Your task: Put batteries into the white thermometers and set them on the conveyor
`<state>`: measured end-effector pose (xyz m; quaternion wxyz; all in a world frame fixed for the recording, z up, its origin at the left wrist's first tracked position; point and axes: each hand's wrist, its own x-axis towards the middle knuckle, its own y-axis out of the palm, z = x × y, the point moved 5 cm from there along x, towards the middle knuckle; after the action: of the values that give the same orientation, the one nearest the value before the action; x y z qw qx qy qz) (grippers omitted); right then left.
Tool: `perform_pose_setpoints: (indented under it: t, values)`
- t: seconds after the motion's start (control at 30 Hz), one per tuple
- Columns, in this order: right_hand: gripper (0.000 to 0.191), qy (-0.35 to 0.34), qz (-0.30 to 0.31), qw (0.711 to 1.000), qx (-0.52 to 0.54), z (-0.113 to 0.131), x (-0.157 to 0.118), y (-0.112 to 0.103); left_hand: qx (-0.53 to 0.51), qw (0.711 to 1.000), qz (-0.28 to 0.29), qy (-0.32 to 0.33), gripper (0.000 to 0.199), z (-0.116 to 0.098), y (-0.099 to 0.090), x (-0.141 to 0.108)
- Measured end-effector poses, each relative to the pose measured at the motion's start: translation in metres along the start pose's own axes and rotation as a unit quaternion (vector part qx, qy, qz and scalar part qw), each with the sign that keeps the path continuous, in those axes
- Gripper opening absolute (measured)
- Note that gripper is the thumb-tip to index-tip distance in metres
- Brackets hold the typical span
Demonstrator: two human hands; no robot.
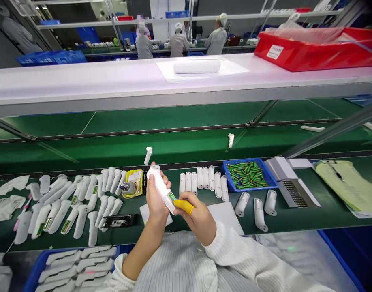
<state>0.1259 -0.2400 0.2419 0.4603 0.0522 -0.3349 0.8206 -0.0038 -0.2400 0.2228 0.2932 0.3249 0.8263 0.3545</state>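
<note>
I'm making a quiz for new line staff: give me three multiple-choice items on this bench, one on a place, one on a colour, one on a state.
1. Where is the blue tray of green batteries?
A. left of the hands
B. right of the hands
C. on the upper shelf

2. What colour is the cot on a finger of the right hand?
A. yellow
B. blue
C. black

3. How is the white device in the left hand?
A. lying flat on the mat
B. held up off the bench
C. sealed in a bag

Key: 1 B, the tray sits right of both hands. 2 A, the fingertip cover is yellow. 3 B, the fingers wrap it above the bench.
</note>
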Motion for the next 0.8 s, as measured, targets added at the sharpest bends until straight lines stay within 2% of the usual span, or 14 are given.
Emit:
perform_pose_setpoints:
  t: [0.1,0.17,0.3,0.37,0.43,0.53,0.63,0.7,0.8]
  values:
    - [0.030,0.024,0.059,0.997,0.049,0.001,0.000,0.005,-0.004,0.999,0.044,0.009,0.025,-0.011,0.001,-0.005]
    - [0.025,0.087,0.091,0.984,0.124,-0.006,0.002,0.009,-0.010,0.996,0.093,0.009,0.028,-0.014,0.004,-0.011]
    - [0.036,0.242,0.166,0.922,0.254,-0.021,0.000,0.024,-0.002,0.984,0.179,0.002,0.037,-0.014,0.011,-0.026]
    - [0.039,0.265,0.171,0.908,0.277,-0.021,0.001,0.023,-0.009,0.984,0.177,-0.012,0.035,-0.012,0.010,-0.028]
    - [0.040,0.262,0.159,0.897,0.319,-0.016,0.005,0.016,-0.035,0.988,0.150,-0.026,0.028,-0.012,0.007,-0.026]
    - [0.041,0.248,0.111,0.874,0.402,-0.007,0.011,-0.001,-0.061,0.991,0.117,-0.034,0.023,-0.014,0.003,-0.021]
    - [0.035,0.255,0.045,0.882,0.393,-0.002,0.013,-0.010,-0.059,0.993,0.098,-0.029,0.022,-0.015,0.003,-0.020]
    - [0.031,0.244,0.006,0.907,0.343,0.002,0.013,-0.008,-0.057,0.995,0.080,-0.029,0.022,-0.014,0.006,-0.023]
    - [0.023,0.176,-0.044,0.955,0.233,0.012,0.011,-0.002,-0.049,0.997,0.046,-0.030,0.023,-0.012,0.011,-0.031]
